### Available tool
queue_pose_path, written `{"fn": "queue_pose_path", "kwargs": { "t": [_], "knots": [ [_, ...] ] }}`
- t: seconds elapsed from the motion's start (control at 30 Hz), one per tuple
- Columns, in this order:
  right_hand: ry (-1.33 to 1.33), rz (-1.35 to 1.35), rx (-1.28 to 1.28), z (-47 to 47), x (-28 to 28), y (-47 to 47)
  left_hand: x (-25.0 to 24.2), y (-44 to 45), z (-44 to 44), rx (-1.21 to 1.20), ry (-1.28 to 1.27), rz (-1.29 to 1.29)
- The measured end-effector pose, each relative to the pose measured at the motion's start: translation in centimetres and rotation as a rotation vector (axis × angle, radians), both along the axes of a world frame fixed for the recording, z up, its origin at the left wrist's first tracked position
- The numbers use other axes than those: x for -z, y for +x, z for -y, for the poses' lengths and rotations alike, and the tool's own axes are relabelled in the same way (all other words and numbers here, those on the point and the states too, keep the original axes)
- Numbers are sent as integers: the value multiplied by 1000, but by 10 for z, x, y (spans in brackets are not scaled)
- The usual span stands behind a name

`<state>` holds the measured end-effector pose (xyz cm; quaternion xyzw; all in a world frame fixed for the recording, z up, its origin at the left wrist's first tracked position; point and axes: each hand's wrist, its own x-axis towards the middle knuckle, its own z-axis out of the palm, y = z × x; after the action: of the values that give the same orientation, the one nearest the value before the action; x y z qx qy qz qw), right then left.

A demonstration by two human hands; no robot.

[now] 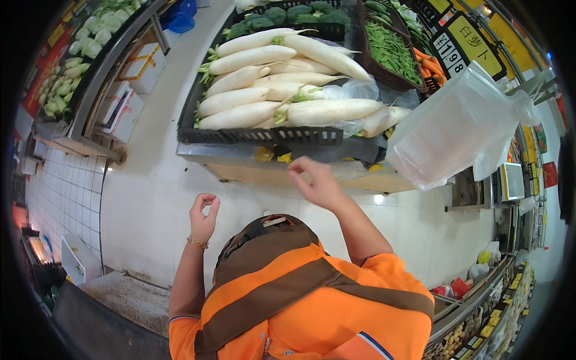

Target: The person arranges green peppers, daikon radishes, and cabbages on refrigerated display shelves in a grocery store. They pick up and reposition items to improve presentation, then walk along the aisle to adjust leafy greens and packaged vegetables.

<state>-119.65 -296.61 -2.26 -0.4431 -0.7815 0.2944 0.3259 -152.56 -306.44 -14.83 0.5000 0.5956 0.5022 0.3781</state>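
My left hand (204, 217), with a beaded bracelet at its wrist, hangs in the air over the pale tiled floor. Its fingers are loosely curled and nothing shows in them. My right hand (316, 182) is also bare, thumb and bent forefinger apart, just before the front edge of the vegetable stand (216, 157). Beyond it a black plastic crate (265, 135) holds several white radishes (333, 111), stacked mostly crosswise with some green stem ends. Clear plastic film (360, 90) lies among the radishes at the right. Neither hand appears to touch the crate.
A roll of clear plastic bags (454, 130) hangs at the right, beside a price sign (468, 47). Broccoli (274, 15), green beans (389, 51) and carrots (429, 63) fill the bins behind. At left, white foam boxes (144, 67) sit under another stand. A scale (512, 181) stands far right.
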Motion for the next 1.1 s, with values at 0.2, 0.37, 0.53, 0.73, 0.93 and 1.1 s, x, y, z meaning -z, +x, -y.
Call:
{"fn": "queue_pose_path", "kwargs": {
  "t": [0.2,0.37,0.53,0.73,0.93,1.1],
  "knots": [
    [266,-107,679,-73,8,83,2,14,-33,-141,-32,83],
    [316,67,912,-99,33,119,18,3,-43,-298,-76,119],
    [156,-201,1075,-109,43,129,25,-20,-54,-340,-120,66],
    [44,-549,1358,-128,65,153,21,-83,-86,-307,-110,26],
    [-229,-447,1466,-144,65,174,28,-175,-130,-269,-58,81],
    [-357,-369,1570,-161,50,174,37,-233,-166,-173,-91,123]
  ]
}}
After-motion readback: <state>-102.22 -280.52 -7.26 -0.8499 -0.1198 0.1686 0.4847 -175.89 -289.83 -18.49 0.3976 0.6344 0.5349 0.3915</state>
